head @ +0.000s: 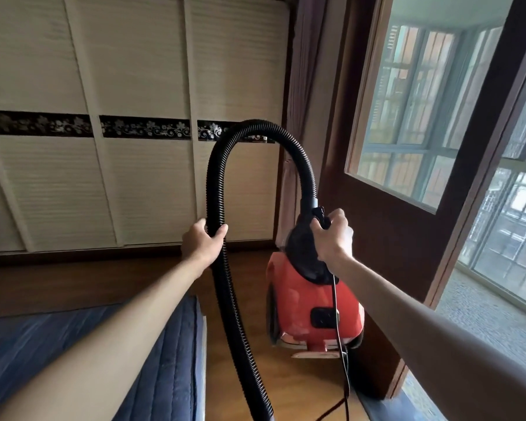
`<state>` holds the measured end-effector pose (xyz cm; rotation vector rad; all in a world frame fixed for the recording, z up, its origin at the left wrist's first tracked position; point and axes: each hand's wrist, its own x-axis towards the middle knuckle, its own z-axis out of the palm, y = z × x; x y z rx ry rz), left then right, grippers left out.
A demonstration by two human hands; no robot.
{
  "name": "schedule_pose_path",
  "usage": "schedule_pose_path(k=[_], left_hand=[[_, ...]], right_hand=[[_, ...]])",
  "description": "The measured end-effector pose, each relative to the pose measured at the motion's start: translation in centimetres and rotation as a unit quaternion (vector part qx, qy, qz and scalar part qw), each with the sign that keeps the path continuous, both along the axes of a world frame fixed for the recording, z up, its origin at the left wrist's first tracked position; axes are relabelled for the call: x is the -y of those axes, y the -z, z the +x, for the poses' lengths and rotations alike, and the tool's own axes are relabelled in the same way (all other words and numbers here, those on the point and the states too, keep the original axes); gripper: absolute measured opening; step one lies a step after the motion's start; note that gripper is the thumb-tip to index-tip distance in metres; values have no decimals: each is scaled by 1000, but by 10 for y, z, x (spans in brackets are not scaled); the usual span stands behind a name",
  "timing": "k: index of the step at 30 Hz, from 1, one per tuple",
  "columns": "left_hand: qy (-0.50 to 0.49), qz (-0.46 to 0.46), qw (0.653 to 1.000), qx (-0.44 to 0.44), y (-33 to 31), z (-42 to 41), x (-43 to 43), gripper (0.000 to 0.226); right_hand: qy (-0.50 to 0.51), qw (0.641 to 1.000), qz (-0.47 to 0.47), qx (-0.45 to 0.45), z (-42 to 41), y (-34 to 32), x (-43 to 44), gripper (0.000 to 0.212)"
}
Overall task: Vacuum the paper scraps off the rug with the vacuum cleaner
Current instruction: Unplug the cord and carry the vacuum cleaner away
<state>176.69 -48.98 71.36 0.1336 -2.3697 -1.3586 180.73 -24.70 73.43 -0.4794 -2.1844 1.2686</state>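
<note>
Hose (219,183) in left hand (202,241), vacuum cleaner (313,305) hanging from right hand (334,235)

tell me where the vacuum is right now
In the head view the vacuum is right of centre, under the right hand gripping its top, between the hose and the dark door.

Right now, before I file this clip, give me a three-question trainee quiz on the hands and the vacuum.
1. True or false: the left hand grips the black hose.
2. What does the right hand hold? A) a paper scrap B) the top handle of the red vacuum cleaner C) the curtain
3. Fill in: in this view the blue quilted mat lies to the ___ of the hose.
Key: 1 true; 2 B; 3 left.
</note>
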Motion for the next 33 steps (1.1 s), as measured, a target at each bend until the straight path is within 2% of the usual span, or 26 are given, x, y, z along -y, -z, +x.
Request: schedule_pose_path(k=[18,33], left_hand=[[-6,-30,1000,-3,-1,-151,-28,29],[85,-33,996,-1,3,-373,-27,33]], right_hand=[[-11,1000,18,10,-143,3,-45,25],[57,998,9,-6,-321,10,-50,27]])
